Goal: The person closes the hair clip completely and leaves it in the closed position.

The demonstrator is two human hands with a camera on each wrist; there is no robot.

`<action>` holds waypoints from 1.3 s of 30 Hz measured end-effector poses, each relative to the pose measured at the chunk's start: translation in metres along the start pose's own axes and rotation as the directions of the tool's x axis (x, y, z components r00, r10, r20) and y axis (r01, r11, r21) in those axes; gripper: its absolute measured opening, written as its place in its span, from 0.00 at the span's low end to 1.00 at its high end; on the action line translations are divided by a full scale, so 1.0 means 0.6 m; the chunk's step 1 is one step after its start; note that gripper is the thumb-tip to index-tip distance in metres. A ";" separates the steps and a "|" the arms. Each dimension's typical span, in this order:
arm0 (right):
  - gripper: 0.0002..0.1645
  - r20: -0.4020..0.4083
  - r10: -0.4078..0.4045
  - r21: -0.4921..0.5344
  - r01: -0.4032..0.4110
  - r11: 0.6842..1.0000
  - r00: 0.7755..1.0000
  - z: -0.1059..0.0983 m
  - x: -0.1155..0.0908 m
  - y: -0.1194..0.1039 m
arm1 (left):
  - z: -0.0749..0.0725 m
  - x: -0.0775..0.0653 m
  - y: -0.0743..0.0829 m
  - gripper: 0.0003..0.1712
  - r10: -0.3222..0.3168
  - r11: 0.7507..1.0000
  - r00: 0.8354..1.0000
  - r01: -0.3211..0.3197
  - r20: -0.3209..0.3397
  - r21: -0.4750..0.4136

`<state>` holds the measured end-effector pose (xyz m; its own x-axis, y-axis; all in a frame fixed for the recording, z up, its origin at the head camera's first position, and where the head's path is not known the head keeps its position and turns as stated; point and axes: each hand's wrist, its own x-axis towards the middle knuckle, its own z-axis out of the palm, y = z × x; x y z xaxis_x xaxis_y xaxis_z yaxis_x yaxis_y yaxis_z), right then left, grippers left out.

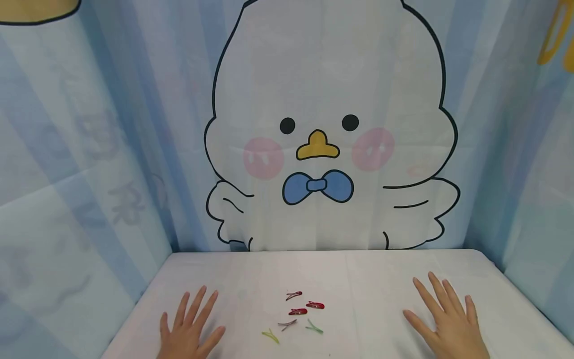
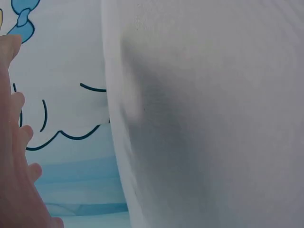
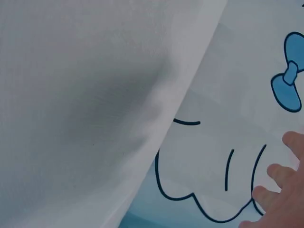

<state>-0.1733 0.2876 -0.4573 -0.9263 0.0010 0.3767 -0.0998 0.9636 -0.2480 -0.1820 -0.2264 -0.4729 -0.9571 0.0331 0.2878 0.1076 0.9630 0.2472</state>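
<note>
My left hand (image 1: 187, 330) hovers over the left part of the white table with its fingers spread and nothing in it; its side shows in the left wrist view. On the right, my right hand (image 1: 453, 326) is likewise spread and holds nothing. Small hair clips lie loosely grouped between the two hands. Toward the back are three red ones: a splayed red clip (image 1: 293, 295), a red clip (image 1: 315, 305) and another red clip (image 1: 298, 312). Closer to me lie a purplish clip (image 1: 287, 325), a green clip (image 1: 315, 327) and a yellow-green clip (image 1: 271, 336), their arms splayed apart.
The white table (image 1: 376, 279) ends at a curtain (image 1: 323, 224) printed with a large chick wearing a blue bow tie. More blue-and-white cloth (image 1: 67, 199) hangs along the left side, and a similar panel (image 1: 533, 209) borders the right.
</note>
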 end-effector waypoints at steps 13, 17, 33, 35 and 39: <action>0.44 -0.088 -0.054 0.100 0.063 0.993 0.995 0.006 0.007 -0.027 | 0.004 0.014 0.030 0.44 0.031 0.996 0.995 -0.023 0.090 -0.088; 0.42 -0.127 -0.082 0.142 0.100 0.985 0.989 0.009 0.008 -0.035 | 0.008 0.017 0.041 0.44 0.035 0.995 0.992 -0.024 0.118 -0.092; 0.41 -0.138 -0.114 0.204 0.141 0.969 0.984 0.020 0.027 -0.064 | 0.015 0.032 0.084 0.39 0.082 0.989 0.989 -0.064 0.127 -0.136; 0.41 -0.145 -0.117 0.204 0.146 0.968 0.982 0.021 0.030 -0.068 | 0.016 0.032 0.088 0.39 0.088 0.986 0.988 -0.067 0.131 -0.153; 0.41 -0.156 -0.126 0.218 0.158 0.963 0.980 0.024 0.036 -0.077 | 0.019 0.034 0.095 0.39 0.099 0.982 0.986 -0.075 0.131 -0.175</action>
<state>-0.1938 0.2392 -0.4504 -0.8382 -0.0784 0.5397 -0.3219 0.8700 -0.3735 -0.1986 -0.1677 -0.4636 -0.9687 0.1632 0.1869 0.2249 0.8958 0.3833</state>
